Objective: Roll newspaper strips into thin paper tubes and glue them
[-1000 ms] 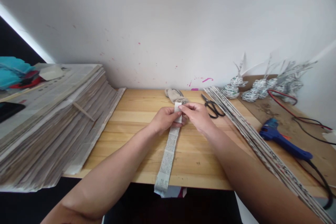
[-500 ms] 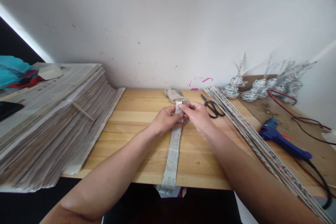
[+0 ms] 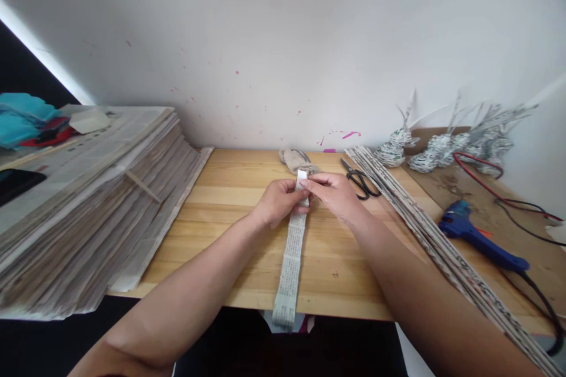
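A long newspaper strip (image 3: 291,253) runs down the middle of the wooden table, its near end hanging over the front edge. My left hand (image 3: 279,203) pinches the strip's far part from the left, fingers partly beneath it. From the right, my right hand (image 3: 331,193) grips the same strip close to its top end with thumb and fingers. Just beyond my fingertips lies a crumpled beige cloth (image 3: 293,160). Black-handled scissors (image 3: 361,181) rest to the right of my right hand.
A tall newspaper stack (image 3: 110,206) fills the left side, with a phone (image 3: 17,184) on it. Rolled paper sticks (image 3: 424,235) lie at the right, beside a blue glue gun (image 3: 481,238) with a cord. Woven paper figures (image 3: 442,150) stand at the back right.
My fingers have shifted slightly at the strip's far end, which shows a whiter face now. The view has moved a little; the strip remains in both hands.
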The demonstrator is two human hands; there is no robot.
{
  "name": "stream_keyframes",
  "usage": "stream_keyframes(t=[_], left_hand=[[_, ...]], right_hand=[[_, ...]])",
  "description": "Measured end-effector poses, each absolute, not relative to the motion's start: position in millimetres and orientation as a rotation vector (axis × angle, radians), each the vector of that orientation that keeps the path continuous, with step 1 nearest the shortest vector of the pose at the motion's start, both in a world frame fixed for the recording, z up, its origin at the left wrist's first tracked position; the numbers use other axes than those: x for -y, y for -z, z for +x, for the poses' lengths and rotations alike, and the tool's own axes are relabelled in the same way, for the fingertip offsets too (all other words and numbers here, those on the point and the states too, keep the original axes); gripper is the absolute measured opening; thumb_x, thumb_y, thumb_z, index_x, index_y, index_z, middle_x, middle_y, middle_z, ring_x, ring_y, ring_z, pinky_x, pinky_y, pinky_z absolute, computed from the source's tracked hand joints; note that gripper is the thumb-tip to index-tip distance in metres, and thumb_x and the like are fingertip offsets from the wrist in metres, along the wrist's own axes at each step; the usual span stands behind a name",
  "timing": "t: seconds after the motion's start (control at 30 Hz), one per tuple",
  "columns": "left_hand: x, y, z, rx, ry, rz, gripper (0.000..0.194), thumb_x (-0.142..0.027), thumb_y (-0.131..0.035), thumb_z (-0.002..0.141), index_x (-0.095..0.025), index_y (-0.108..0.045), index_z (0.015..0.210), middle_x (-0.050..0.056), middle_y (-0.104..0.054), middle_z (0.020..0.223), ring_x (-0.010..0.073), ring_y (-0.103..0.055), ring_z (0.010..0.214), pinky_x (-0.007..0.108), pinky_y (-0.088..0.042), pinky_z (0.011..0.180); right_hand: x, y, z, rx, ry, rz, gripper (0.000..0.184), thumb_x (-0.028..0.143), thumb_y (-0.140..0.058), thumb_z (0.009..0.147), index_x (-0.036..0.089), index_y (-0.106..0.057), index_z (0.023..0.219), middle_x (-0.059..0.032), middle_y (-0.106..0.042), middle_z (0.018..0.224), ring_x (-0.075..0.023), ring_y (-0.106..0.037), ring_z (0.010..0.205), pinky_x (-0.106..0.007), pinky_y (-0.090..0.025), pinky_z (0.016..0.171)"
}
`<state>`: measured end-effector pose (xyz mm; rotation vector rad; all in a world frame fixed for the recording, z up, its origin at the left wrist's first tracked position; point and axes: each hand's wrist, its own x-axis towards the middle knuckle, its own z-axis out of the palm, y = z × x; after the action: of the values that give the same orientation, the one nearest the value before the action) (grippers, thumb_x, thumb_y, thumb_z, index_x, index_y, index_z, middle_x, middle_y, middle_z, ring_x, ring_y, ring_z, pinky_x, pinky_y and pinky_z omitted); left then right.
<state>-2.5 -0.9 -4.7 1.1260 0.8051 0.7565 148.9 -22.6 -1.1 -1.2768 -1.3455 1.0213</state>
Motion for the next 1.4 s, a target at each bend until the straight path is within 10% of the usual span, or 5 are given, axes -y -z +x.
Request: stream_keyframes(t=[1.4], left_hand=[[5,9,2,-0.922,-0.737,1.185,0.029,-0.038,-0.081,0.067,-0.012,-0.068,0.073,0.006,-0.068,0.069,0.014,-0.065,0.064,0.025,-0.054,0.061]], right_hand=[[18,14,144,1.179,-1.071,-1.199,0.034,0.051,-0.07,0.075,0.018,-0.065,0.07,0.0007,-0.061,0.066,-0.0126,-0.051,0.06,-0.025,-0.04,0.054]])
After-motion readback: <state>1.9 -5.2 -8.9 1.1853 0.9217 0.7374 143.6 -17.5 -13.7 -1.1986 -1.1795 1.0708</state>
